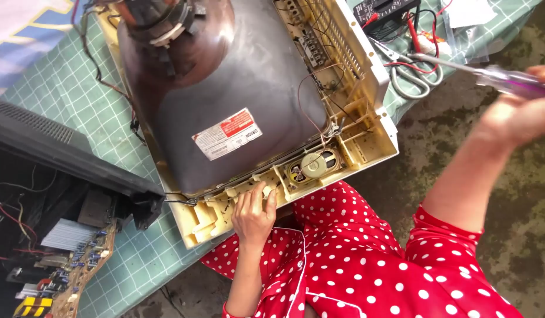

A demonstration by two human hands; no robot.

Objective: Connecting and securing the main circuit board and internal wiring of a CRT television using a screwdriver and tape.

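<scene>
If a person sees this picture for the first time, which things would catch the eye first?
Most striking is the big dark picture tube in the middle, sitting in an opened cream television housing on the green checked table cover. The left hand rests on the housing's near edge, close to a small round speaker. At the upper right, the right hand holds a screwdriver above scissors.

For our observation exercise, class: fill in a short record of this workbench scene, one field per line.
Setting: table with green grid mat
Main item: opened cream television housing with grey picture tube
Left hand: rests on the housing's near edge
Right hand: raised, holding purple-handled screwdriver
Also there: round speaker, scissors, circuit board
</scene>
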